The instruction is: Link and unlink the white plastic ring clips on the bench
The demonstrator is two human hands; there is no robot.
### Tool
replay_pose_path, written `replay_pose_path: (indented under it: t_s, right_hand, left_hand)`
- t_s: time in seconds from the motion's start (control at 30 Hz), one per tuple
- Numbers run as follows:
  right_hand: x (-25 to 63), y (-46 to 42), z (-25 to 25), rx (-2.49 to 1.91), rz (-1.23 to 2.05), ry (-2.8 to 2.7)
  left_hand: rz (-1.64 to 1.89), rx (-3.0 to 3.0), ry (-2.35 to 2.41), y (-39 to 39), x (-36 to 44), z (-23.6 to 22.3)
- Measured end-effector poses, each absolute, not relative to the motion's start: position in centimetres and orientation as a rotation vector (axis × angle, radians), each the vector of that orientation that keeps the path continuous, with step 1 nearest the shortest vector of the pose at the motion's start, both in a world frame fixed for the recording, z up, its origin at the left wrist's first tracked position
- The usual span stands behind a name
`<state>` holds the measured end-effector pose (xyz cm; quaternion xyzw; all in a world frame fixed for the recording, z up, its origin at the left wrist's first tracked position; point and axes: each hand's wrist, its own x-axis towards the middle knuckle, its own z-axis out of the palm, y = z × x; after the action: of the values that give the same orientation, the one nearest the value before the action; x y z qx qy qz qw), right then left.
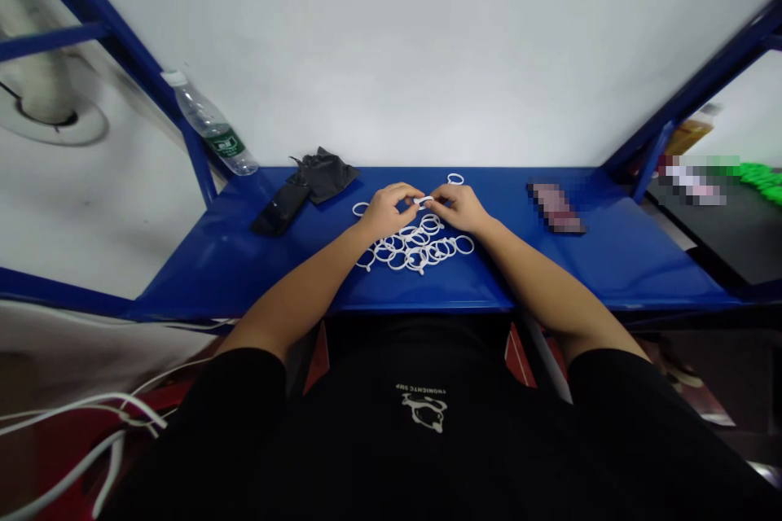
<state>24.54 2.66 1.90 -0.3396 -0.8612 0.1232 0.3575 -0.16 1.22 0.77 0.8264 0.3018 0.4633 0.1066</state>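
Closest to me is the seated person's black T-shirt, a pale cartoon figure and small lettering printed on its chest, with bare forearms reaching out from its sleeves over a blue table. The tabletop is smooth and shiny enough to catch the light, and its back edge meets a plain whitish wall. Near that edge, the left hand and the right hand come close together, fingertips pinched narrow on one white ring between them, just above the table. A loose heap of similar white rings lies on the blue surface on the near side of the hands, many overlapping; another ring lies apart, beyond the right hand. Over to the left, a dark phone lies beside a crumpled black bag, and a clear bottle with a green label stands at the corner. On the right lies an oblong pinkish thing, too blurred to make out. Blue metal bars frame both sides; past the left one, a thick pipe enters the wall, and white cables trail below.
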Motion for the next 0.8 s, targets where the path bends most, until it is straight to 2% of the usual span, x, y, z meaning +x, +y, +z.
replay_pose_path:
  t_s: [0.17,0.53,0.8]
  right_hand:
    - [24.7,2.9,1.7,-0.858,0.344,-2.227]
    - [24.4,2.7,1.7,-0.826,0.389,-2.293]
    - [24.5,2.7,1.8,-0.883,0.374,-2.327]
  left_hand:
    - [1.355,2.34,0.966,1.4,-0.2,0.5]
    - [1.435,2.427,0.784,1.2,-0.1,0.8]
    - [1.208,2.448,0.784,0.1,-0.1,1.3]
